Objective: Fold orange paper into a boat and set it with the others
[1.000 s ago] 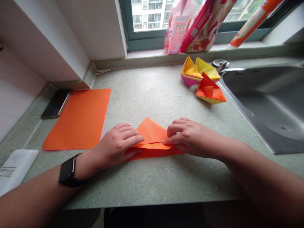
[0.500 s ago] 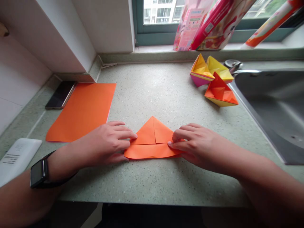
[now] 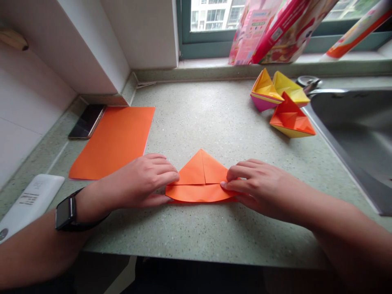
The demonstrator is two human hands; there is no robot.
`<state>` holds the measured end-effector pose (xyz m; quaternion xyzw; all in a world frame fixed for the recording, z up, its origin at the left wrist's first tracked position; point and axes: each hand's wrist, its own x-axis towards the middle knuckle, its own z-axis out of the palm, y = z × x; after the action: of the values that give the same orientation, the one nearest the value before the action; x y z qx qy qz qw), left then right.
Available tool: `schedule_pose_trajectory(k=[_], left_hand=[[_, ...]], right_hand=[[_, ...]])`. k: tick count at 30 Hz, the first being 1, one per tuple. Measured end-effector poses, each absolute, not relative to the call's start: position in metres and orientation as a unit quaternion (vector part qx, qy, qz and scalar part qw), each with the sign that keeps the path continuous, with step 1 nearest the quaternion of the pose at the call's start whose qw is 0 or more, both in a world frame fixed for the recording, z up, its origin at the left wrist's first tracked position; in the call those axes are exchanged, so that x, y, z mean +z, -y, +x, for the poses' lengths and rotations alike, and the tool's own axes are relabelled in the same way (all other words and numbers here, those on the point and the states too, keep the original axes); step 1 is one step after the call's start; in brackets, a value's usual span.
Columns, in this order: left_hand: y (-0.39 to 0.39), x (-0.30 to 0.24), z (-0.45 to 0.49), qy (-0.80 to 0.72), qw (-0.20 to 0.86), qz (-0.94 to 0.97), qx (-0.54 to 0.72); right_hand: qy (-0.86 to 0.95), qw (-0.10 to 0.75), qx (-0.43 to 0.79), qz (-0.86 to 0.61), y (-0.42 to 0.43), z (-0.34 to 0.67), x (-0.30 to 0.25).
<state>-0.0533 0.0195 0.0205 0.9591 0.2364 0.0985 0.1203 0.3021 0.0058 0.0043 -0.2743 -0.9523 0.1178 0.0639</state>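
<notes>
Gripping the folded orange paper (image 3: 203, 175) at both ends

In the head view, my hands are apart, one closed on each end of the paper, which lies before me on the speckled counter (image 3: 196, 110). My left hand (image 3: 150, 179) grips its left end, my right hand (image 3: 254, 183) its right. Its peak points away from me. Left of it lie a flat orange sheet (image 3: 118, 139) and a phone (image 3: 87, 121); three paper boats (image 3: 283, 108) sit near the sink (image 3: 355, 126).

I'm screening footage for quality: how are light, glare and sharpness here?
Head view: daylight comes through the window, with a pale sheen on the counter; head view again: the folded orange paper shows clear edges, while the white device has print too soft to read.
</notes>
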Motion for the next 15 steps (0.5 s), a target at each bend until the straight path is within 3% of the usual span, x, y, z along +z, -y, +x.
schedule_pose_trajectory(k=[8,15], left_hand=[[-0.018,0.006,-0.043,-0.197,0.07,0.972,0.103],[-0.018,0.001,-0.037,-0.247,0.136,0.948,0.149]], right_hand=[[0.947,0.069,0.124,-0.289,-0.007,0.299,0.005],[0.935,0.057,0.103,-0.334,-0.009,0.293,0.004]])
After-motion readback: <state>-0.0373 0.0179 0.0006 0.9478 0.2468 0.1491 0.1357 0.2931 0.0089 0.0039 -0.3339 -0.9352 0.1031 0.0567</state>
